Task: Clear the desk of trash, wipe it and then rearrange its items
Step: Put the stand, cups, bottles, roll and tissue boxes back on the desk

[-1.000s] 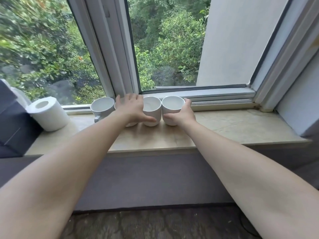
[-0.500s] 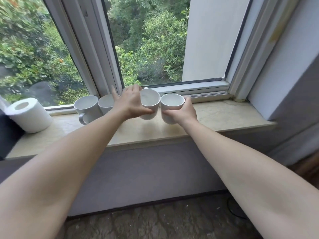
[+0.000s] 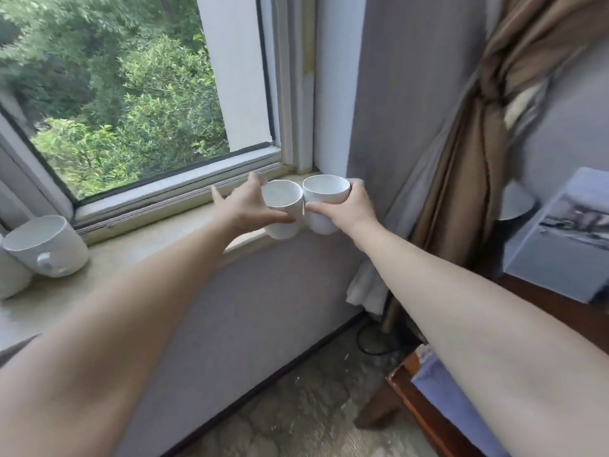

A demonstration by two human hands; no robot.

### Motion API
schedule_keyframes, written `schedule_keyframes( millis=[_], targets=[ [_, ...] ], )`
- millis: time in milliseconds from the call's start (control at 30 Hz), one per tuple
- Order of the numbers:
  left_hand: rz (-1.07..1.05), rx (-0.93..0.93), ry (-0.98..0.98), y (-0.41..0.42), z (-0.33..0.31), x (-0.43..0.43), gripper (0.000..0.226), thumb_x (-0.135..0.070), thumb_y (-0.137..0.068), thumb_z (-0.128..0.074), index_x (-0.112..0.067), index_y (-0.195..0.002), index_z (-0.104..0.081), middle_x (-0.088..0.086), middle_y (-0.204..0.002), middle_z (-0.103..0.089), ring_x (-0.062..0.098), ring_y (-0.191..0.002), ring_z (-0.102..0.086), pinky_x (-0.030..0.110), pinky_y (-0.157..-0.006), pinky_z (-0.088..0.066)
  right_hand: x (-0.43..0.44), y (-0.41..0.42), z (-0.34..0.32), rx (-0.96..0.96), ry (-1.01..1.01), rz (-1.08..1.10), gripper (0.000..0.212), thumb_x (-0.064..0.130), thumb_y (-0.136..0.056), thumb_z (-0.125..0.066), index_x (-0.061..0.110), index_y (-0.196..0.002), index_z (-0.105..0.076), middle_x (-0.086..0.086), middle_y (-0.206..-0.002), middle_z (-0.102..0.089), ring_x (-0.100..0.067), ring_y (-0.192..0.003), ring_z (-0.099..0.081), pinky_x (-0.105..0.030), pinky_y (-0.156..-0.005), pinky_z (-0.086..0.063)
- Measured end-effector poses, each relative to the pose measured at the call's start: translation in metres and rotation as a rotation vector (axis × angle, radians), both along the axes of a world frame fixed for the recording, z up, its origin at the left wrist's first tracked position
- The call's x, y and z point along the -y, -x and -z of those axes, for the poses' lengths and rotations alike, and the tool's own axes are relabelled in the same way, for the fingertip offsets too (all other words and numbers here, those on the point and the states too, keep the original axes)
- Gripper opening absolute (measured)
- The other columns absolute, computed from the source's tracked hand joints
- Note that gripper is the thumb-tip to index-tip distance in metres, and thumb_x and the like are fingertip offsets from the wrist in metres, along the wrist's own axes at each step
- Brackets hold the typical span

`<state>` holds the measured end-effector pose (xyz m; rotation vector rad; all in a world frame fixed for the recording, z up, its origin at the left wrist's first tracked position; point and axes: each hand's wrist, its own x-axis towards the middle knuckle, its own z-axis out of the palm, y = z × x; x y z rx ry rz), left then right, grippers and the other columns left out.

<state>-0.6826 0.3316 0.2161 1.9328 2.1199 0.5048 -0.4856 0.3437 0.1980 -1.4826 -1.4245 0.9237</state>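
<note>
I start with the windowsill [image 3: 158, 245], the biggest surface in my view. Its stone top shows no litter and no cloth, so I judge the trash and wiping steps are probably done. I can't confirm the wipe from here.

To the right hangs a tied-back curtain [image 3: 487, 143]. Below it is the corner of a dark wooden desk [image 3: 557, 308] with a grey box [image 3: 560, 245] on it. Most of that desk is out of frame, so I can't say how tidy it is.

At the far left of the sill a white mug [image 3: 46, 245] leans against a second mug [image 3: 10, 278] that the frame edge cuts off. Both look to me like they are waiting to be placed.

The two cups in play are at the right end of the sill, side by side and touching. My left hand [image 3: 245, 209] is wrapped round the left cup [image 3: 281, 199], thumb in front and fingers behind. My right hand [image 3: 346, 211] grips the right cup [image 3: 326, 191] the same way. Their bases sit at the sill's front edge, and I can't tell whether they rest on it or hang just clear.

I'd say I'm in the rearranging stage, with these two cups and then the mugs left to settle.
</note>
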Motion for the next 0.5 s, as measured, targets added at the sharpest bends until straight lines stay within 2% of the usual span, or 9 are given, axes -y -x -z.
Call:
schedule_keyframes(
  millis=[33,100,167,233,300,400,500],
  targets=[
    [0.032,0.061,0.005,-0.013,0.002,-0.002,0.083,-0.07,-0.056,-0.075,-0.026,-0.117,-0.04,-0.01,-0.102,-0.058,0.021,-0.116,-0.055,0.054,-0.112,-0.019,0.003,-0.014,0.001,-0.006,0.001,0.017,0.085,0.036,-0.06,-0.092,0.017,-0.127,-0.044,0.006,-0.117,-0.053,-0.014,-0.114,-0.052,-0.03,-0.097,-0.046],
    [0.138,0.276,0.043,-0.053,0.006,-0.009,0.083,-0.067,-0.044,-0.076,-0.026,-0.107,-0.041,-0.006,-0.101,-0.059,0.023,-0.106,-0.057,0.046,-0.095,-0.043,0.01,-0.056,0.003,-0.016,0.008,0.085,0.086,0.038,-0.059,-0.092,0.019,-0.127,-0.043,0.006,-0.121,-0.055,-0.014,-0.115,-0.054,-0.033,-0.097,-0.048],
    [0.234,0.407,0.077,-0.096,0.01,-0.012,0.082,-0.057,-0.042,-0.081,-0.023,-0.106,-0.042,-0.001,-0.103,-0.058,0.022,-0.102,-0.06,0.044,-0.081,-0.053,0.022,-0.1,0.006,-0.035,0.031,0.153,0.084,0.036,-0.061,-0.091,0.02,-0.128,-0.043,0.006,-0.122,-0.055,-0.013,-0.113,-0.054,-0.031,-0.096,-0.048],
    [0.317,0.388,0.09,-0.14,0.013,-0.013,0.078,-0.049,-0.05,-0.085,-0.021,-0.109,-0.043,-0.004,-0.104,-0.057,0.017,-0.099,-0.06,0.041,-0.078,-0.055,0.034,-0.142,0.01,-0.041,0.052,0.22,0.082,0.034,-0.062,-0.09,0.021,-0.127,-0.043,0.007,-0.119,-0.055,-0.013,-0.111,-0.055,-0.031,-0.094,-0.049],
    [0.381,0.343,0.104,-0.184,0.017,-0.011,0.078,-0.052,-0.051,-0.082,-0.022,-0.111,-0.043,-0.008,-0.103,-0.057,0.014,-0.098,-0.059,0.042,-0.081,-0.055,0.048,-0.183,0.015,-0.036,0.067,0.286,0.08,0.032,-0.062,-0.09,0.021,-0.125,-0.044,0.007,-0.117,-0.056,-0.013,-0.109,-0.056,-0.028,-0.089,-0.049],
    [0.454,0.332,0.151,-0.249,0.024,-0.005,0.076,-0.052,-0.055,-0.083,-0.024,-0.113,-0.043,-0.012,-0.102,-0.054,0.013,-0.098,-0.057,0.039,-0.083,-0.054,0.068,-0.243,0.024,-0.013,0.099,0.38,0.08,0.034,-0.063,-0.089,0.022,-0.127,-0.042,0.006,-0.118,-0.055,-0.014,-0.108,-0.054,-0.03,-0.09,-0.048],
    [0.553,0.331,0.165,-0.315,0.032,0.005,0.074,-0.045,-0.061,-0.086,-0.022,-0.116,-0.042,-0.014,-0.1,-0.051,0.012,-0.098,-0.056,0.033,-0.078,-0.052,0.094,-0.301,0.03,0.0,0.126,0.462,0.077,0.034,-0.066,-0.087,0.023,-0.127,-0.04,0.006,-0.114,-0.054,-0.015,-0.104,-0.052,-0.03,-0.084,-0.046]
  ],
)
